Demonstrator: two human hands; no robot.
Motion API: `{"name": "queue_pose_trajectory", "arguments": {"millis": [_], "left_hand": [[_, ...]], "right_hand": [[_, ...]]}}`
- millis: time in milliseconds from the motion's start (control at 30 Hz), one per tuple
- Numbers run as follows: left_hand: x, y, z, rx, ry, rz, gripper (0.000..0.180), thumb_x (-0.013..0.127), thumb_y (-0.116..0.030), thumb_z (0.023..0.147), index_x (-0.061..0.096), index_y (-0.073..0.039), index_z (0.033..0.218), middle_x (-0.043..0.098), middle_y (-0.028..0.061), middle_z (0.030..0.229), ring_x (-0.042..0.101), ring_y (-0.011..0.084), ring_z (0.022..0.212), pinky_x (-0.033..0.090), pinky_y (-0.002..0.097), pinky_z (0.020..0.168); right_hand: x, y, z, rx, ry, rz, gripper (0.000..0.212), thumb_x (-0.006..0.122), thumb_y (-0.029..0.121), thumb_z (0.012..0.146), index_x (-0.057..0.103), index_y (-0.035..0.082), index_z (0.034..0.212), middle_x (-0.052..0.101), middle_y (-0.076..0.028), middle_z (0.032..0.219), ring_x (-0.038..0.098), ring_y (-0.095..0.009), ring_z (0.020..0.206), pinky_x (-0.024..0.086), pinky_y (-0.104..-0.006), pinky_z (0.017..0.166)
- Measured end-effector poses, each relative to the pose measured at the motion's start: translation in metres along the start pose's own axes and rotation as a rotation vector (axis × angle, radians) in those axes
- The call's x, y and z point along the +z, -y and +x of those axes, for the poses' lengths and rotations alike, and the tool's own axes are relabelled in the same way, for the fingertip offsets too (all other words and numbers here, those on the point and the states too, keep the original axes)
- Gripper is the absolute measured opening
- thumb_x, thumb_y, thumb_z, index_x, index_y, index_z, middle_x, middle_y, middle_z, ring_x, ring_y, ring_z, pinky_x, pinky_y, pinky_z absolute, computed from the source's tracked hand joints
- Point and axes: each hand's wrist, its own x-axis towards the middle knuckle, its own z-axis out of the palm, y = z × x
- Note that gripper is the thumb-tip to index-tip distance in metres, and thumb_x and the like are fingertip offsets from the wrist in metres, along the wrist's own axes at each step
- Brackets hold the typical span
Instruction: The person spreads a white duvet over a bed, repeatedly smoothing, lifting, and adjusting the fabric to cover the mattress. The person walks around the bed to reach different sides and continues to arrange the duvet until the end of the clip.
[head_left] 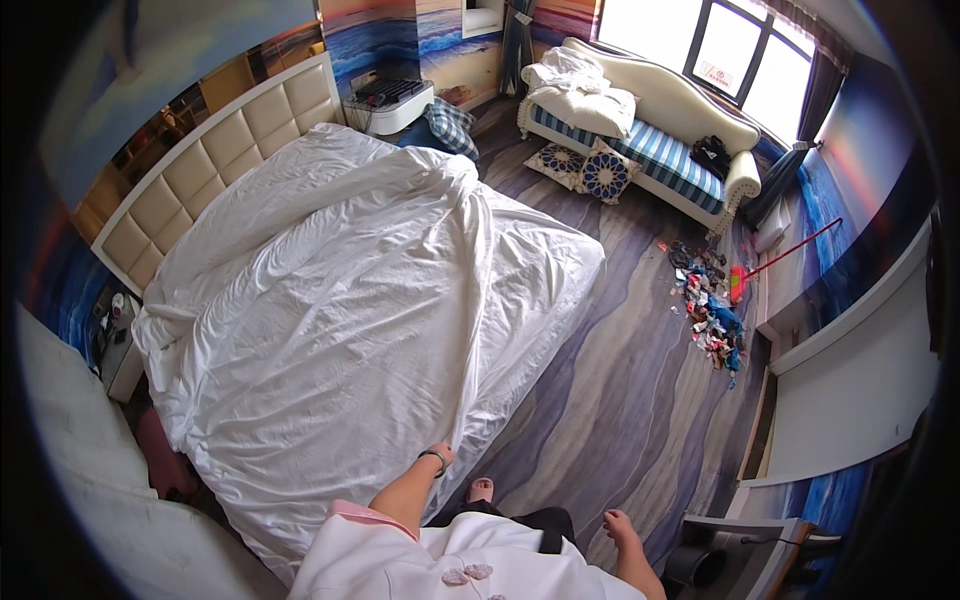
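Note:
A white sheet [350, 300] lies rumpled over the bed, with a long raised fold running from the far side toward me. At the near end of that fold, my left hand [444, 454] is closed on the white sheet; a bracelet [433, 461] circles its wrist. My fingertips there are partly hidden. My right hand [618, 524] hangs over the floor on the right, away from the bed, its fingers loosely curled with nothing visible in them.
A pile of litter [712, 315] lies on the floor, with a red-handled broom [740, 284] beside it. A striped sofa [665, 160] stands under the window, cushions [606, 172] before it. A dark bin [694, 565] is near right, a tufted headboard [215, 150] at left.

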Motion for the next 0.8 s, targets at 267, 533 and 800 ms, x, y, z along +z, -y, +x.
{"name": "queue_pose_trajectory", "arguments": {"millis": [267,533,800], "left_hand": [[-0.021,-0.160,0.083,0.075,-0.014,-0.068,0.035,0.056,-0.030,0.085,0.066,-0.007,0.109,0.070,0.0132,0.096,0.066,0.0237,0.081,0.050,0.0372,0.076],[-0.031,-0.244,0.121,-0.120,-0.076,-0.091,0.037,0.055,-0.029,0.083,0.065,-0.008,0.111,0.066,0.0173,0.112,0.062,0.0312,0.105,0.047,0.0396,0.091],[-0.015,-0.343,0.170,-0.130,-0.110,-0.224,0.034,0.057,-0.030,0.083,0.067,-0.008,0.107,0.067,0.0177,0.109,0.062,0.0331,0.104,0.048,0.0405,0.090]], "right_hand": [[-0.065,0.065,0.099,0.009,0.076,-0.109,0.026,0.058,0.029,0.089,0.063,0.011,0.107,0.061,-0.001,0.082,0.057,-0.015,0.070,0.046,-0.0318,0.057],[-0.195,0.146,0.219,0.039,0.166,-0.282,0.027,0.058,0.033,0.088,0.064,0.011,0.101,0.061,-0.002,0.078,0.056,-0.017,0.064,0.045,-0.0337,0.052],[-0.257,0.337,0.345,-0.398,-0.007,-0.315,0.035,0.061,0.025,0.086,0.065,-0.001,0.108,0.065,-0.007,0.083,0.060,-0.016,0.075,0.049,-0.0302,0.069]]}}
